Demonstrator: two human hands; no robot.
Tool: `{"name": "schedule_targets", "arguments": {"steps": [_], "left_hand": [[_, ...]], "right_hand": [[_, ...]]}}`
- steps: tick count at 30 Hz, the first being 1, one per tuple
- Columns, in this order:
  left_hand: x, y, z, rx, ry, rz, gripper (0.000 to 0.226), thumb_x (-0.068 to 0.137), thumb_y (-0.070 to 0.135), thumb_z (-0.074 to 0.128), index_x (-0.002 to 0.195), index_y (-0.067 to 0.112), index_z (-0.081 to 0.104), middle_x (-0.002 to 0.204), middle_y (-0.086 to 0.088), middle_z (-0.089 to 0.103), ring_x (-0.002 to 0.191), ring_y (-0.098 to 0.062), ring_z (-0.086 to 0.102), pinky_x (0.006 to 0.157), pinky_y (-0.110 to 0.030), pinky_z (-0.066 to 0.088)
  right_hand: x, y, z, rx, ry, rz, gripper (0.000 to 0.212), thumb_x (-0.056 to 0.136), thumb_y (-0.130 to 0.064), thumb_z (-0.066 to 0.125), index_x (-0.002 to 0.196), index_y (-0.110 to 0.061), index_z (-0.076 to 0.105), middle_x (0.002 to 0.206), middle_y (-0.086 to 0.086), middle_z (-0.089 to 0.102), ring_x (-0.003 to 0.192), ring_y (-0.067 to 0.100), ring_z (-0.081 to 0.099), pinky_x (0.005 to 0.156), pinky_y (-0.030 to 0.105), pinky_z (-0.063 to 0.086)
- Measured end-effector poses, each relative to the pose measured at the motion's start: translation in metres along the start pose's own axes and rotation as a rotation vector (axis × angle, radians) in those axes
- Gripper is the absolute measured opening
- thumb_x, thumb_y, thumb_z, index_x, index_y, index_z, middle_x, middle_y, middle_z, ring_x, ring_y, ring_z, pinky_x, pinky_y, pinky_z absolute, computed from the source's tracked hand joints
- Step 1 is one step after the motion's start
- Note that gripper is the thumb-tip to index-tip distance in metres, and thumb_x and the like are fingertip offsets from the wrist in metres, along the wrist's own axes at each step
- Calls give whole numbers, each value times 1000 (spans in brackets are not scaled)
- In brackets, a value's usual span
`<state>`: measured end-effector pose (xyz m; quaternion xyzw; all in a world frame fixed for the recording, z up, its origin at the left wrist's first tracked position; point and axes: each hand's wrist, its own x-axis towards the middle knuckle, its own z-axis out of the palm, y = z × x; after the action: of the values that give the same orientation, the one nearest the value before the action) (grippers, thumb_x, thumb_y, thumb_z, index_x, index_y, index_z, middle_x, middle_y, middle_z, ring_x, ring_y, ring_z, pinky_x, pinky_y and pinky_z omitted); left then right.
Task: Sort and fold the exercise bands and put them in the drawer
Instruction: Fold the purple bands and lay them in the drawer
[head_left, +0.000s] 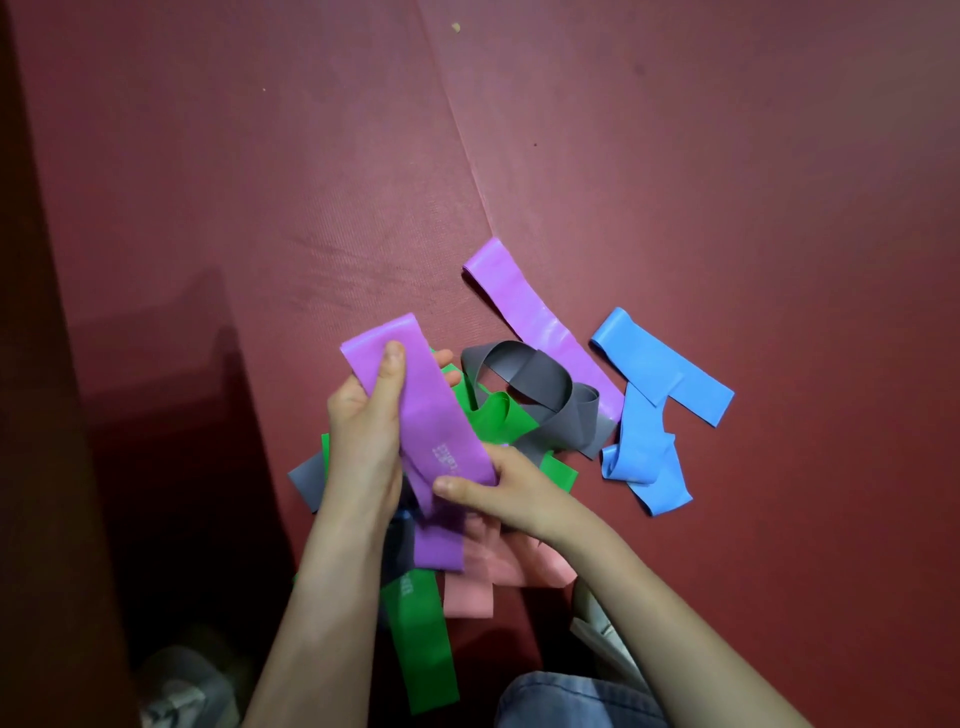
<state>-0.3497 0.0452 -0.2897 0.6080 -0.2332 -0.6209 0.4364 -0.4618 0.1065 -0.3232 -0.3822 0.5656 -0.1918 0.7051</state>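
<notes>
A purple exercise band (431, 415) is lifted above a pile of bands on the maroon mat. My left hand (363, 415) grips its upper end, thumb on top. My right hand (498, 488) pinches its lower end near the white print. Under them lie green bands (426, 639), a pink band (498, 566), a twisted grey band (540, 384), a second purple band (535, 312) and two blue bands (660, 374). No drawer is in view.
The maroon mat (311, 182) stretches away at the top, with a seam running diagonally. A dark red vertical surface (31, 364) borders the left. My denim-clad knee (571, 701) and a shoe (182, 686) are at the bottom.
</notes>
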Motion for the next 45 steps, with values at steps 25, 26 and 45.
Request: {"name": "schedule_targets", "arguments": {"steps": [25, 26, 45], "left_hand": [[-1, -14, -4, 13, 58, -11, 28, 93, 19, 43, 73, 19, 63, 58, 10, 71, 57, -3, 67, 59, -20, 55], [-1, -14, -4, 18, 58, -9, 29, 94, 20, 43, 73, 19, 63, 59, 10, 71, 57, -3, 67, 60, -20, 55], [-1, -22, -2, 27, 24, -41, 27, 93, 21, 45, 76, 20, 65, 65, 8, 73, 61, -6, 68, 64, -26, 57]], "right_hand": [[-14, 74, 23, -285, 74, 242, 18, 93, -24, 47, 97, -10, 57, 95, 9, 61, 84, 14, 51, 77, 29, 42], [-14, 73, 25, -251, 48, 250, 15, 93, -25, 47, 88, -14, 55, 88, 7, 58, 79, 14, 51, 71, 28, 40], [0, -1, -5, -937, 419, 20, 18, 87, -28, 46, 87, -12, 55, 88, 17, 66, 85, 38, 59, 62, 35, 35]]}}
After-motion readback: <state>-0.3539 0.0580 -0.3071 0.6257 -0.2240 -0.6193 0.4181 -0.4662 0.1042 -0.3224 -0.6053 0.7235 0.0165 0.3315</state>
